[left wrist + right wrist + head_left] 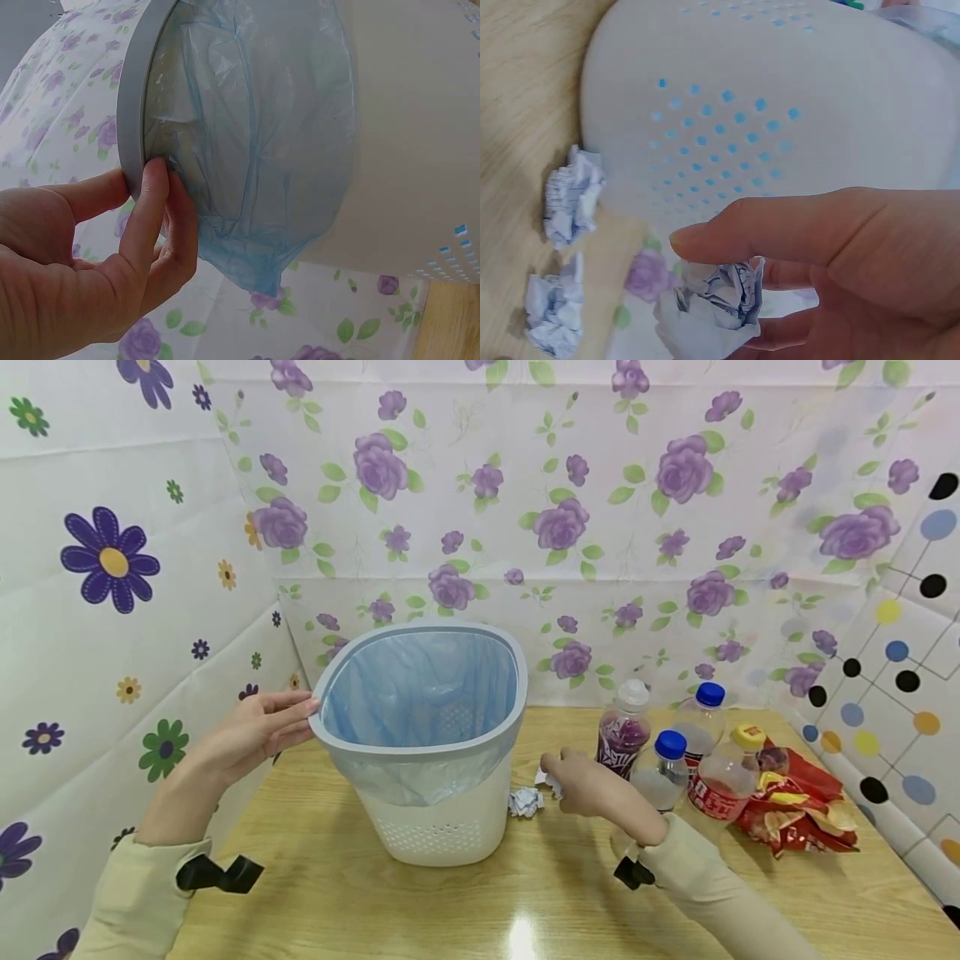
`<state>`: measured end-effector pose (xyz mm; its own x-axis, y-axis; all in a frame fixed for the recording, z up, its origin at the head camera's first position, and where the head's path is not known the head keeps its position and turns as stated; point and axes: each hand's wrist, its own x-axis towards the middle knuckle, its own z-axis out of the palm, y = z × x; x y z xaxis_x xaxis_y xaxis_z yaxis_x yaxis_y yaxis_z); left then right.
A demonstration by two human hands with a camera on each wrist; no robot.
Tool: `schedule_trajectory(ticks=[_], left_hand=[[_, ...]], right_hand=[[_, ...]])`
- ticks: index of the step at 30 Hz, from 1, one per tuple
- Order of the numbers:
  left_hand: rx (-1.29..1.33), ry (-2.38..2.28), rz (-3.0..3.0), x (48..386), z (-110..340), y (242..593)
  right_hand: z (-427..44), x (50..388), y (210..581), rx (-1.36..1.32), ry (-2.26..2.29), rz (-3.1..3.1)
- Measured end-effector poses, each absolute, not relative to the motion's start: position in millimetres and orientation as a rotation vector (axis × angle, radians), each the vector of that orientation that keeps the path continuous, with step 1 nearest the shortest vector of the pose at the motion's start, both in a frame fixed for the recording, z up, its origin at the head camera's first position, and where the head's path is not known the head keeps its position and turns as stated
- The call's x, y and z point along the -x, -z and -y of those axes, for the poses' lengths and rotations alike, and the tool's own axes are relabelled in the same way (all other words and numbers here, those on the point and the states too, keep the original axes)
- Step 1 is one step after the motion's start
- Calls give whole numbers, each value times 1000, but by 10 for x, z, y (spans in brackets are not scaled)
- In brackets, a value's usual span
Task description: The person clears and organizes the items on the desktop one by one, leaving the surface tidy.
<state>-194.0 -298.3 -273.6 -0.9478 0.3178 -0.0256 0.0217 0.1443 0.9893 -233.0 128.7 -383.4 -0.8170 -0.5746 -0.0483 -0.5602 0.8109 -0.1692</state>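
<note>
A pale trash bin (435,835) with a grey rim stands upright on the table, lined with a translucent blue bag (420,685) folded over its edge. At its left side, my left hand (251,735) pinches the rim, thumb on the grey band and fingers against the bag, as the left wrist view shows. To the right of the bin, my right hand (592,785) holds a crumpled paper ball (712,307) between thumb and fingers. Two more balls lie on the table in the right wrist view: one paper ball (574,196) beside the bin, another paper ball (555,311) close to it.
Right of my right hand stand several plastic bottles, among them a purple-labelled bottle (622,735) and a yellow-capped bottle (723,781). Red snack packaging (806,814) lies beyond them. Flower-patterned sheets (480,527) hang behind the wooden table (337,902).
</note>
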Motion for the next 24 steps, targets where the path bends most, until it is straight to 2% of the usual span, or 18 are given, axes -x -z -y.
schedule_trajectory(ticks=[9,24], left_hand=[[-318,-1864,-2216,1940,2979,2737],[-325,-1878,-2207,1938,2985,2749]], right_hand=[[-1246,2268,3655,890,236,-2950],[-1275,2189,3346,1009,207,-3052]])
